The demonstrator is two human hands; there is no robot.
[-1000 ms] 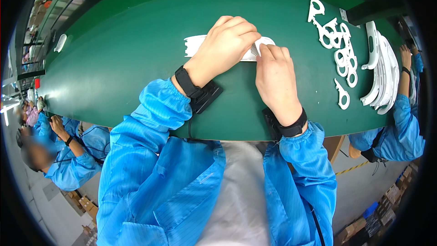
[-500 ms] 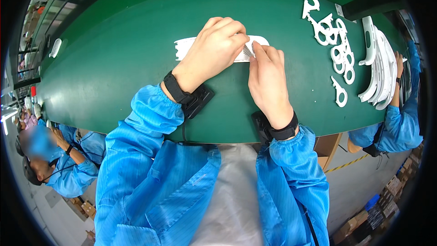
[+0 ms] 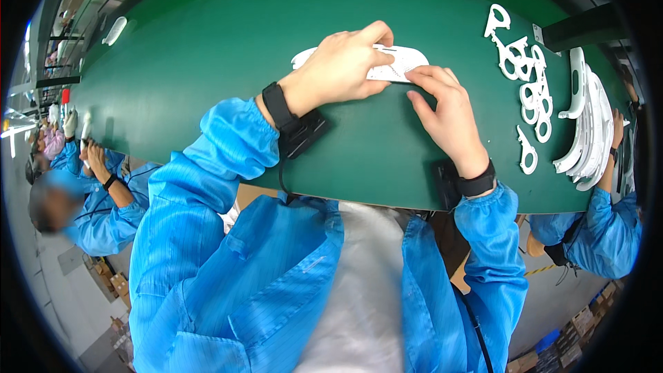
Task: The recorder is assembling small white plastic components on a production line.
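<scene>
Through the head view I see the left hand [image 3: 342, 65] gripping the white part [image 3: 414, 59] near twelve o'clock, apparently to steady it while the right hand [image 3: 429, 97], thumb spread wide, fingers its three-o'clock end.

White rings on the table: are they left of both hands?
No, the white rings lie right of the right hand, beside curved pieces.
</scene>
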